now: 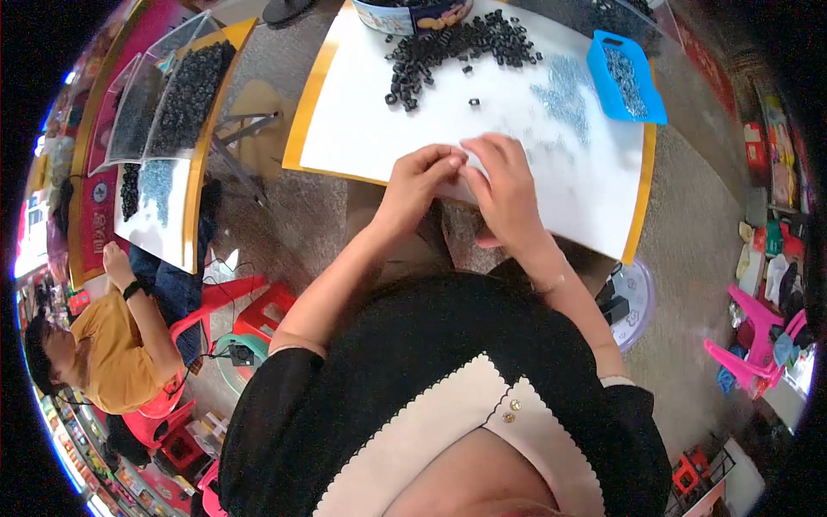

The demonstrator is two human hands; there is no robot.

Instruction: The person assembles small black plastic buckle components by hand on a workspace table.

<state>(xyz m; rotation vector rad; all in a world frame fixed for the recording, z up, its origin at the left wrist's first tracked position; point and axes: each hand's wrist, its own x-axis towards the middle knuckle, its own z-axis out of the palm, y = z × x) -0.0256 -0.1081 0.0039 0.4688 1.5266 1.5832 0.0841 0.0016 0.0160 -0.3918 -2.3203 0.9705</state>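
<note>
Close to the near edge of a white table (345, 129), my two hands meet at the fingertips. My left hand (417, 183) is closed, with thumb and forefinger pinched together. Against it my right hand (508, 194) curls, its fingers also closed. Whatever sits between the fingertips is too small or too covered to name. Beyond them a single small black piece (474, 102) lies apart from a heap of small black pieces (418, 65). To its right, thin silvery metal pieces (564, 99) are spread over the tabletop.
A blue plastic tray (653, 108) with more silvery pieces stands at the table's right edge. Behind the black heap is a round tin (379, 17). At left, a person in a yellow shirt (121, 345) sits by another table (177, 233) bearing clear bins of black pieces.
</note>
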